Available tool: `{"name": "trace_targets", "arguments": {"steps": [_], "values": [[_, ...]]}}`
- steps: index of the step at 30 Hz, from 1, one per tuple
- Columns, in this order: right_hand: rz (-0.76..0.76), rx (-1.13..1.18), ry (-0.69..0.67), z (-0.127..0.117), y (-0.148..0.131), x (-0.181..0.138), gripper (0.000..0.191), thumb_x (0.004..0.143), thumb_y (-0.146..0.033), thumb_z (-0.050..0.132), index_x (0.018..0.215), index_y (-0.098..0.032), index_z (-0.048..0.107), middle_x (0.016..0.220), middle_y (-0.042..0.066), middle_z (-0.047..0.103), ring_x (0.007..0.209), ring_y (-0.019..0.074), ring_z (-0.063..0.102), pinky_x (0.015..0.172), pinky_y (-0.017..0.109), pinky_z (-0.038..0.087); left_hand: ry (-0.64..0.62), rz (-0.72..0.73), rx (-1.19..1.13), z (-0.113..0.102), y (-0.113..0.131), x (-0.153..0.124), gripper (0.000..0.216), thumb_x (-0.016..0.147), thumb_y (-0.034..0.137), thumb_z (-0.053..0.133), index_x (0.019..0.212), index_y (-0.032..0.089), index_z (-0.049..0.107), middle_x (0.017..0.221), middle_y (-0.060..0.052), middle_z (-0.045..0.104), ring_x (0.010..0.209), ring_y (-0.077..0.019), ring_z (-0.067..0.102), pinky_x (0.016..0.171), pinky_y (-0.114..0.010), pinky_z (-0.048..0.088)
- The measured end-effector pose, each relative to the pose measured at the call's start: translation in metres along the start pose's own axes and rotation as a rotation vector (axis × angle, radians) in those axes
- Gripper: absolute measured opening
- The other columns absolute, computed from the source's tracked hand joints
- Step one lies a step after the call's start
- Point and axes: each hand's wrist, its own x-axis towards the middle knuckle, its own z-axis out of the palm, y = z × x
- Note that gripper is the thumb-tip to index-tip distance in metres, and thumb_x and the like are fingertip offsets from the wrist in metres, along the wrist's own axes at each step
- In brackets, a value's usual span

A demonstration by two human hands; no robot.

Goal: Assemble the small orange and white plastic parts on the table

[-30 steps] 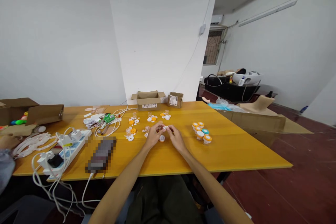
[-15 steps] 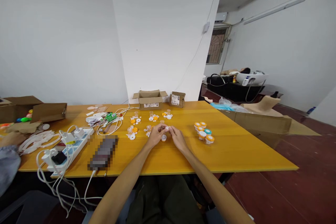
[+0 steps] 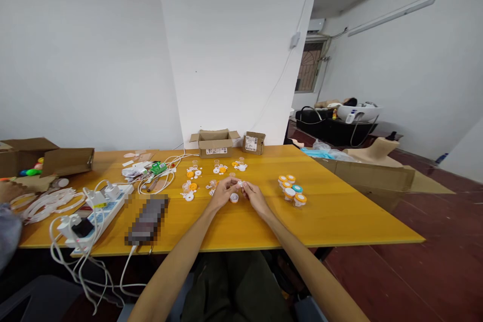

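Note:
Both my hands meet over the middle of the yellow table (image 3: 339, 221). My left hand (image 3: 223, 192) and my right hand (image 3: 254, 194) pinch a small white plastic part (image 3: 239, 183) between their fingertips. A small white cup-like piece (image 3: 234, 197) lies on the table just under them. Loose white and orange plastic pieces (image 3: 191, 186) are scattered to the left and behind the hands. A cluster of small jars with orange and teal lids (image 3: 292, 190) stands to the right of my right hand.
Two open cardboard boxes (image 3: 215, 143) sit at the table's far edge against a white pillar. A white power strip with plugs and cables (image 3: 94, 209) and a blurred dark object (image 3: 147, 219) lie at left. Another person's hand (image 3: 9, 191) shows at the far left.
The hands stay together on the small part with little movement. The view has shifted slightly.

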Motion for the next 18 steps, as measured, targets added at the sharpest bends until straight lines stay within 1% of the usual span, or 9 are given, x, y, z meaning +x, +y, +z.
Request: {"name": "trace_targets", "arguments": {"steps": [3,7,10,14,18], "values": [[-0.003,0.031,0.011,0.0008,0.0021,0.0007,0.066,0.073,-0.087,0.045,0.058,-0.023,0.055,0.052,0.000,0.051,0.053,0.0167,0.046,0.054,0.031,0.041,0.016,-0.022,0.009,-0.0007,-0.0011,0.0006,0.028,0.079,0.044,0.074,0.090,0.018,0.074,0.088,-0.006,0.076,0.081,-0.0189,0.068,0.078,-0.031,0.055],[0.007,0.048,0.020,0.0018,0.0040,0.0017,0.068,0.071,-0.089,0.045,0.056,-0.023,0.053,0.049,-0.002,0.048,0.049,0.0156,0.043,0.052,0.030,0.039,-0.004,-0.052,0.007,-0.0014,-0.0003,0.0010,0.027,0.079,0.042,0.074,0.092,0.018,0.073,0.090,-0.005,0.076,0.082,-0.0187,0.068,0.079,-0.032,0.055],[0.026,0.046,0.022,0.0015,0.0029,0.0019,0.069,0.071,-0.090,0.043,0.055,-0.024,0.052,0.048,-0.002,0.046,0.049,0.0155,0.042,0.052,0.031,0.038,0.004,-0.030,0.042,-0.0006,0.0021,0.0008,0.022,0.080,0.037,0.071,0.091,0.019,0.074,0.090,-0.005,0.076,0.084,-0.0194,0.068,0.080,-0.032,0.055],[0.030,0.062,0.037,0.0008,-0.0008,0.0012,0.067,0.072,-0.089,0.044,0.054,-0.024,0.052,0.048,-0.001,0.047,0.048,0.0160,0.043,0.050,0.031,0.038,0.057,0.016,0.125,0.0007,0.0064,-0.0001,0.015,0.081,0.032,0.068,0.089,0.021,0.075,0.090,-0.005,0.077,0.089,-0.0210,0.069,0.083,-0.033,0.054],[0.013,0.053,0.082,0.0007,-0.0043,-0.0002,0.066,0.074,-0.087,0.045,0.055,-0.024,0.054,0.047,-0.001,0.048,0.048,0.0166,0.046,0.050,0.031,0.040,0.123,0.044,0.209,0.0008,0.0087,-0.0015,0.014,0.083,0.027,0.064,0.091,0.021,0.074,0.089,-0.004,0.076,0.088,-0.0209,0.069,0.083,-0.033,0.054]]}}
